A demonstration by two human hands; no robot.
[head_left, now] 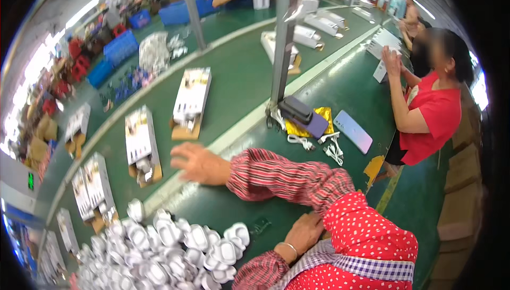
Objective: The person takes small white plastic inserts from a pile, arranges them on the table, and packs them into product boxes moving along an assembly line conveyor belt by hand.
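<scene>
My right hand (201, 164), in a red striped sleeve, reaches over the pale belt edge with its fingers spread and nothing in them. An open white printed carton (141, 138) with brown flaps lies just left of it, something pale showing in its mouth. Another open carton (192, 96) lies above it. My left hand (303, 234), with a bracelet at the wrist, is near my body under the right arm; its fingertips are hidden there. Below my right hand is a big heap of white plastic oval parts (154, 247). One lone part (136, 209) lies at its top.
A metal post (283, 40) rises from the belt edge. By it lie a dark case (296, 110), a yellow packet (323, 117), white cables (333, 152) and a phone (353, 131). A co-worker in red (430, 109) stands right, with brown boxes (459, 205) behind. More cartons (94, 186) lie along the belt.
</scene>
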